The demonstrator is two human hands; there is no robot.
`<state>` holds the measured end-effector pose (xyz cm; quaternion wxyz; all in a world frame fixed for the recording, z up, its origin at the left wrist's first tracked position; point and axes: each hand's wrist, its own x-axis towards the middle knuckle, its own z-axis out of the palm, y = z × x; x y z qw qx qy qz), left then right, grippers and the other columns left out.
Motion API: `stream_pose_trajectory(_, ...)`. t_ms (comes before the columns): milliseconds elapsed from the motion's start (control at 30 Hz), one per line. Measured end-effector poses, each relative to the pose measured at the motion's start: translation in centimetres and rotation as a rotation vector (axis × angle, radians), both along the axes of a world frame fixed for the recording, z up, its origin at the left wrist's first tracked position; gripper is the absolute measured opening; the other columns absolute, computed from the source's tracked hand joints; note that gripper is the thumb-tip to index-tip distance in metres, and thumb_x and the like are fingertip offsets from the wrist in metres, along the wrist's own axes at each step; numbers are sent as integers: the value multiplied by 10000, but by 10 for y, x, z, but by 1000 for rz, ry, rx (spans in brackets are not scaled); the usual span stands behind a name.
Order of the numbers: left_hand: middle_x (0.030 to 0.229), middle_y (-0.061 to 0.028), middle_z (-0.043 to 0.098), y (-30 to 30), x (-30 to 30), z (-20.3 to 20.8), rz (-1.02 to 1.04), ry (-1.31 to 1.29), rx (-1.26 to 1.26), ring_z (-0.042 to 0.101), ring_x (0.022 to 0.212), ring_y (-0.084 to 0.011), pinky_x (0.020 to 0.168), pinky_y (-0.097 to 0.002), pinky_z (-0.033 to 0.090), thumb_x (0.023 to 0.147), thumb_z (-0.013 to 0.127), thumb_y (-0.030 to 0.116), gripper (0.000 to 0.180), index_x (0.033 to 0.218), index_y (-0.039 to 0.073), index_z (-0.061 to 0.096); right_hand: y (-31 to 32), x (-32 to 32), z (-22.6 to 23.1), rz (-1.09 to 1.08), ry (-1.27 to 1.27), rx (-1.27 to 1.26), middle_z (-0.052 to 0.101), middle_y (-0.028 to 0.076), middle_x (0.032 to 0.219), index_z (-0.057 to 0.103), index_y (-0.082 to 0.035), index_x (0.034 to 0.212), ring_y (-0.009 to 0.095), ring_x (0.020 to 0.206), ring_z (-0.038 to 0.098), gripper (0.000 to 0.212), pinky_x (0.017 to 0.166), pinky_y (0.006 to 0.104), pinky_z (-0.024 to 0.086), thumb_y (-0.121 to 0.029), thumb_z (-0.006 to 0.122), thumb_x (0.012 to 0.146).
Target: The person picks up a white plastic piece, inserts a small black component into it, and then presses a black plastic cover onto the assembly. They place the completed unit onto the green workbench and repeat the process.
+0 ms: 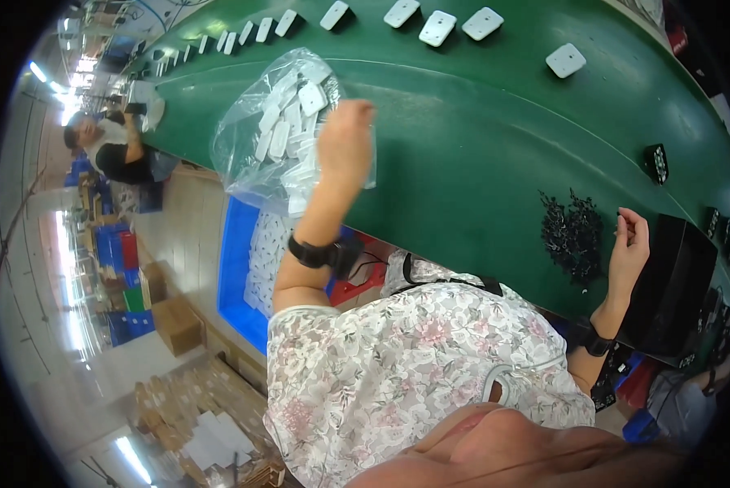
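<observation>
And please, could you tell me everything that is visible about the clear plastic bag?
The clear plastic bag lies on the green table, toward its near edge. Its thin film looks shiny and crumpled. It holds a loose heap of white pieces, flattish with rounded corners. In this view, the left hand covers part of its right side; whether they touch, I cannot tell.

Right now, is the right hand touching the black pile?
Apart. The head view shows a strip of green table between the right hand and the black pile.
</observation>
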<state>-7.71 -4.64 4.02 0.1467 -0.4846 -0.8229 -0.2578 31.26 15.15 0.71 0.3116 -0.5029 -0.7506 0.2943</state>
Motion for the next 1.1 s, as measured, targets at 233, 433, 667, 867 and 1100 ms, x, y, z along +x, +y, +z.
stream_pose_trajectory(233,1087,-151,599,-47,-131,-47,195,161,-252,551,1015,-333,858,-418,445,759,697,248,382,1060,37,592,-18,-34,22,99,114,-32,576,50,858,614,-20,1065,122,760,537,187,694,243,449,-30,555,888)
stream_pose_trajectory(433,1247,-219,541,-61,-145,-61,126,-87,-428,482,1186,-357,1022,-397,365,843,638,241,460,1198,-38,550,-21,-46,32,131,147,34,590,89,882,623,-21,994,170,790,573,152,713,284,459,-30,562,855)
stream_pose_trajectory(667,994,-205,641,-39,-96,5,205,192,-615,618,891,-309,802,-365,491,958,458,176,339,1223,-25,523,-12,-32,18,146,235,225,575,109,874,614,-55,954,285,830,571,142,730,368,468,-46,587,815)
stream_pose_trajectory(867,701,-195,599,12,-1,18,-13,320,64,569,661,-324,635,-432,466,901,538,122,216,756,-28,595,-26,-59,26,232,542,41,590,100,823,587,-51,938,246,768,598,140,686,351,475,-45,614,800)
stream_pose_trajectory(1100,791,-88,635,91,147,-13,-597,-474,-41,473,523,-149,442,-269,376,910,574,85,214,1102,0,612,-40,-83,26,379,727,-106,556,93,704,513,-14,1026,211,658,570,257,595,349,441,-9,608,787)
